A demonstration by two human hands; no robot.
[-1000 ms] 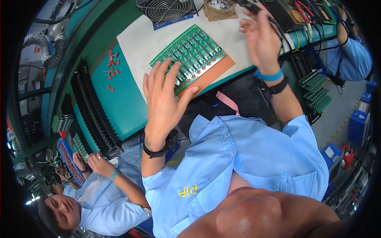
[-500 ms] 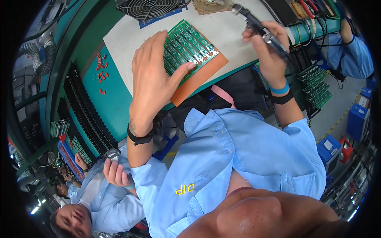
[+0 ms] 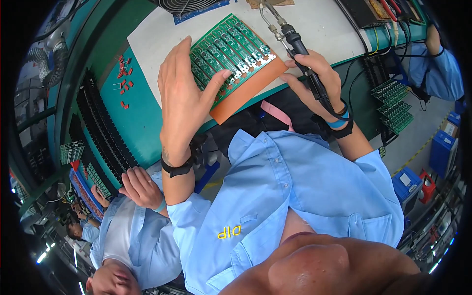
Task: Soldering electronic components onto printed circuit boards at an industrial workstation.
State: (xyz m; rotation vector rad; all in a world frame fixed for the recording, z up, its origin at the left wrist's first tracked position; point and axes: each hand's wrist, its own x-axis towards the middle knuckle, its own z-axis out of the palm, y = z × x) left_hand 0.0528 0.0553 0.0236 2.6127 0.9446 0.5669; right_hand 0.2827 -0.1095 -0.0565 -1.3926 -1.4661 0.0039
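A green circuit board panel, split into several long strips, lies tilted on an orange-brown sheet at the bench's near edge. My left hand rests along the panel's left side, fingers stretched out and thumb spread over its near part. In my right hand is a black soldering iron with a thin metal tube fixed alongside its metal front end. Fingers and thumb close round its handle, to the right of the panel. The iron points toward the far side of the bench, apart from the panel. Its cable runs back past my wrist.
Small red components lie scattered on the green mat at left, near long black racks. A fan stands at the far edge. Green boards are stacked at right. A co-worker sits at lower left.
My right hand has moved nearer to me and left, turning the soldering iron so its handle lies along the palm. The panel and sheet have shifted slightly. The co-worker's hand has moved up.
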